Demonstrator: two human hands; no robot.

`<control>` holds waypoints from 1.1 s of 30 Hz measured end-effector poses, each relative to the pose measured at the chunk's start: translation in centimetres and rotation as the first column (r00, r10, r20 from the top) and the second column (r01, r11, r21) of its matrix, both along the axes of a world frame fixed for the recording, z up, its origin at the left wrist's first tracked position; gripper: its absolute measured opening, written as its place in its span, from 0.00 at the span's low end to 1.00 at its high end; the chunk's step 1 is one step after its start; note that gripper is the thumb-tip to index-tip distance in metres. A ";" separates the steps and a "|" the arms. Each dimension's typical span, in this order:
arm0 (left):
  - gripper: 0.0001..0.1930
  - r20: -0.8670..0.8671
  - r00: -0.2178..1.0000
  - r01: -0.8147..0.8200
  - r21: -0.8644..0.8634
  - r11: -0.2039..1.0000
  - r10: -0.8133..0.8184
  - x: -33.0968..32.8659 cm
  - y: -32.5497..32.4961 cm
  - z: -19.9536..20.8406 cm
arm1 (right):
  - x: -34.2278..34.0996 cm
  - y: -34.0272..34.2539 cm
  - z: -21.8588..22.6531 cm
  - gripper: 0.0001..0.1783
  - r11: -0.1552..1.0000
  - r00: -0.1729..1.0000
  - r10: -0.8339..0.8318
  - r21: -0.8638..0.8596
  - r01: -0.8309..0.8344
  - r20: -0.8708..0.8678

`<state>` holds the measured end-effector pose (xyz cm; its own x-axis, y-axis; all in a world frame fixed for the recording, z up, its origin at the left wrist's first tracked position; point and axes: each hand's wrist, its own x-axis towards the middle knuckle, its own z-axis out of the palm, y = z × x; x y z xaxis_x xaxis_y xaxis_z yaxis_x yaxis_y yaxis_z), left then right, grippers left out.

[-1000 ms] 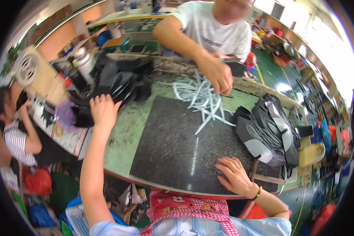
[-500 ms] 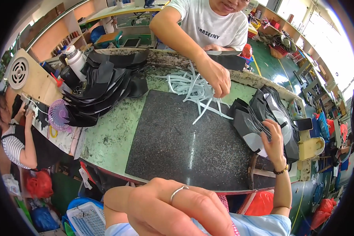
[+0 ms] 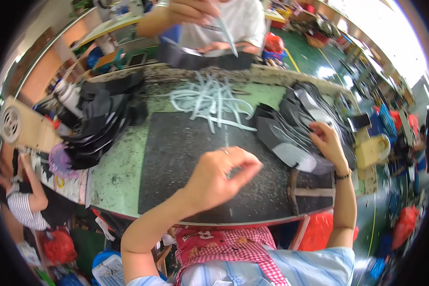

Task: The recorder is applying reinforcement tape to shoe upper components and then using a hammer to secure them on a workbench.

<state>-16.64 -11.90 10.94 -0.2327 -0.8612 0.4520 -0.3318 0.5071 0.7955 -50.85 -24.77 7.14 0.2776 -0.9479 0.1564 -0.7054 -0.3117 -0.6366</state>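
Observation:
My left hand, with a ring on one finger, is raised over the dark mat. Thumb and fingertips come together in a loop, and nothing shows between them. My right hand is at the stack of dark, flexible cut pieces on the right; its fingers are bent, with thumb and forefinger apart. Some of these pieces have pale grey, shiny patches. Beyond the mat lies a tangled heap of pale strips. Across the bench a co-worker's hand holds up one pale strip over a dark piece.
Another pile of black pieces lies on the left of the green bench top, near a purple fan and a white flask. A raised ledge edges the far side. A second person sits at the left.
My left hand has moved forward from close below the view to over the mat. My right hand's fingers have drawn in. The co-worker's hand has lifted a strip from the heap.

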 end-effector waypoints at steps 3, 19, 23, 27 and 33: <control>0.06 0.095 0.995 0.009 -0.005 1.000 -0.008 -1.6 -2.6 -2.9 | 0.2 -0.3 0.9 0.15 0.997 1.000 -0.029 0.067 0.029 -0.001; 0.29 0.764 0.641 0.301 -0.337 0.892 0.072 -18.7 -8.6 -9.0 | -4.1 2.7 0.6 0.07 0.981 0.994 0.047 0.194 -0.028 -0.095; 0.21 0.642 0.741 0.176 -0.468 0.866 0.197 -20.4 -8.8 -10.3 | -5.3 2.3 1.1 0.05 0.956 0.994 0.097 0.284 -0.077 -0.056; 0.20 0.621 0.779 0.182 -0.354 0.917 0.085 -20.4 -9.1 -9.0 | -5.1 1.4 1.7 0.07 0.958 0.968 0.160 0.265 -0.105 -0.192; 0.16 0.580 0.803 0.170 -0.443 0.880 0.137 -19.9 -8.8 -9.8 | -3.5 1.4 1.4 0.09 0.983 0.907 0.177 0.111 -0.145 -0.383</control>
